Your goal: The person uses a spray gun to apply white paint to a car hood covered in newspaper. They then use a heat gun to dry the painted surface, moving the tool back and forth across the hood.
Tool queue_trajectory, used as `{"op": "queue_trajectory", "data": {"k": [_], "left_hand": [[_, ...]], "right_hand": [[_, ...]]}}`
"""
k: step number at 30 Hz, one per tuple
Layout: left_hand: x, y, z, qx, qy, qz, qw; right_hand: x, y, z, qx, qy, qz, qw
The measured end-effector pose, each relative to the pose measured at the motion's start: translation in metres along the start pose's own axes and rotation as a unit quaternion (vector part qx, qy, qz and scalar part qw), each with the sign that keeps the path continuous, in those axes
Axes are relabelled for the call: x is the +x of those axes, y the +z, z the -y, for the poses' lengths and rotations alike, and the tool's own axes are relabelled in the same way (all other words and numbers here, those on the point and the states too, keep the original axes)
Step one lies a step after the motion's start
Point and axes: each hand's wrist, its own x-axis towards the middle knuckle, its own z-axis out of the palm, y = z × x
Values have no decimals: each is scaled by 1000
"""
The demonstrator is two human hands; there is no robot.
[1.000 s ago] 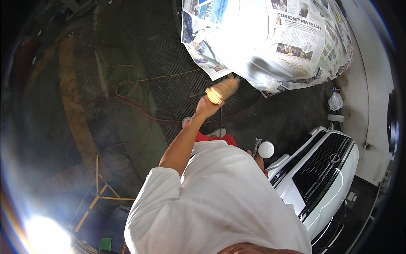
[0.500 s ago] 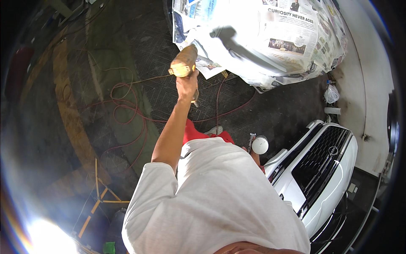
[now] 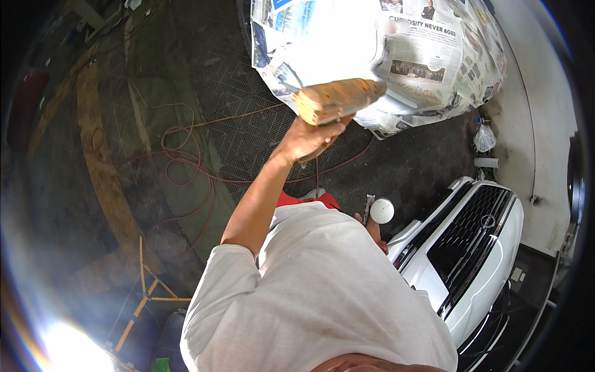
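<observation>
My left hand [image 3: 305,140] is closed round the handle of a worn yellow pistol-shaped tool that looks like a heat gun [image 3: 338,99]. Its snout points to the right, over the near side of a rounded shape covered in newspaper [image 3: 427,46], whose upper left is washed out by bright light. Low at my right side, my right hand [image 3: 372,228] grips a spray gun [image 3: 370,201] with a round white cup lid [image 3: 381,211]. My body hides part of that hand.
A white car bumper with a black grille [image 3: 468,232] stands to my right. Red hose [image 3: 201,164] loops over the floor at left. An orange-yellow stand [image 3: 145,294] is at lower left. A pale wall [image 3: 527,124] runs along the right.
My left hand has swung right with the heat gun, turning its snout from pointing away to pointing right. The gun's shadow on the newspaper has gone. My right hand stays nearly still.
</observation>
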Motion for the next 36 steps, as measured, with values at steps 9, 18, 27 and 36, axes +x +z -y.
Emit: {"op": "queue_trajectory", "data": {"k": [9, 18, 27, 36], "left_hand": [[33, -56, 7, 27, 51, -310, 949], [35, -13, -28, 126, 102, -206, 965], [6, 4, 6, 168, -7, 3, 986], [45, -66, 124, -27, -65, -282, 957]], "right_hand": [[0, -16, 27, 14, 26, 15, 999], [-12, 10, -35, -17, 53, 111, 992], [-4, -6, 4, -19, 22, -15, 999], [-20, -8, -12, 4, 44, 17, 999]]}}
